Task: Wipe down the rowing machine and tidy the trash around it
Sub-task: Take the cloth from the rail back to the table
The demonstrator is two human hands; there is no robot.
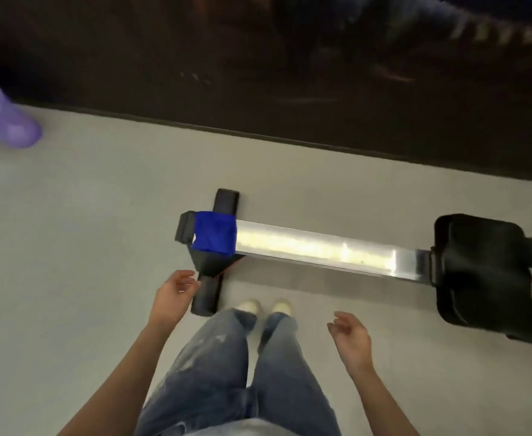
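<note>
The rowing machine's shiny metal rail (315, 248) runs left to right across the pale floor in front of me. A folded blue cloth (215, 234) lies draped over the rail's left end, beside the black end cap and cross foot (206, 295). The black seat (481, 272) sits on the rail at the right. My left hand (175, 291) hovers just left of the black foot, fingers loosely curled and holding nothing. Below the rail, my right hand (351, 336) hangs with fingers apart, also holding nothing.
A purple plastic bin (3, 116) lies tipped on the floor at the far left. A dark wall or mat edge (289, 140) runs behind the machine. My legs in jeans and light shoes (264, 306) stand right by the rail.
</note>
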